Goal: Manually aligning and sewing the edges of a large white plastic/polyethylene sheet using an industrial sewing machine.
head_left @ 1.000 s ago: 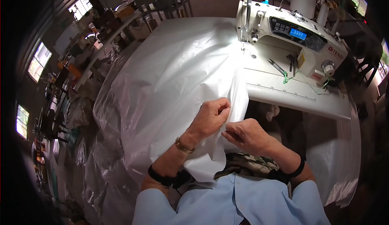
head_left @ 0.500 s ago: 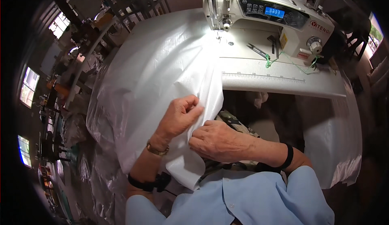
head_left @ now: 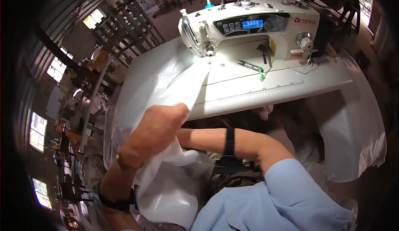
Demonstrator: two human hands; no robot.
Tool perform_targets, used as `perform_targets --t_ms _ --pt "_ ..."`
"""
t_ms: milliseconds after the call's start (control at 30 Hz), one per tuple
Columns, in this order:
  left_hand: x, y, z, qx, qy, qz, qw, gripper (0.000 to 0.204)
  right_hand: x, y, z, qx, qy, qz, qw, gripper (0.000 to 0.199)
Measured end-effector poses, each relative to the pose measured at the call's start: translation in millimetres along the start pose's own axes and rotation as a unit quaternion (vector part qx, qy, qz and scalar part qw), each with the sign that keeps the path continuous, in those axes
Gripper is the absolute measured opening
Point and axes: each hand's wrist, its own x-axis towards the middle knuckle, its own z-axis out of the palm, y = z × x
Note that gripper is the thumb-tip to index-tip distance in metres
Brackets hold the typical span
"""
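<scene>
A glossy white plastic sheet (head_left: 178,83) stretches from under the sewing machine's needle area down toward my lap, where its lower end hangs in loose folds. My left hand (head_left: 160,125) is closed on the sheet's edge, raised in front of the table; motion blurs it slightly. My right forearm crosses to the left behind it. The right hand itself is hidden behind my left hand and the sheet, so its fingers do not show. The white sewing machine (head_left: 253,25), with a lit blue display, stands at the far side.
Thread snips (head_left: 250,66) and a small dark tool (head_left: 264,53) lie on the machine bed, near green thread (head_left: 262,75). More white sheeting (head_left: 353,135) hangs off the table's right end. Slatted wooden frames (head_left: 126,27) stand behind on the left.
My left hand has moved left with the sheet's edge, and my right arm has reached left behind it. The sheet is pulled narrower and off the table's front. The view has shifted.
</scene>
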Motion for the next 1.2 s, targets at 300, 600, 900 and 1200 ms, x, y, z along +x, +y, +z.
perform_targets --t_ms 300,600,900,1200 --pt "-44.3 14.4 104.7 0.098 -0.016 0.042 0.994 0.005 -38.3 44.7 -0.1 -0.158 -0.051 -0.069 0.984 0.035" --pt "-70.3 20.7 192.6 0.006 0.181 -0.124 0.976 0.008 -68.9 -83.6 -156.4 -0.443 -0.093 -0.055 0.890 0.020" --pt "-66.5 41.9 178.1 -0.140 0.249 -0.265 0.921 0.010 -39.1 -66.3 -197.4 -0.419 -0.109 -0.128 0.892 0.026" --pt "-67.9 55.3 162.5 -0.291 0.276 -0.317 0.859 0.030 -35.9 -64.2 -196.5 -0.356 -0.089 -0.062 0.928 0.005"
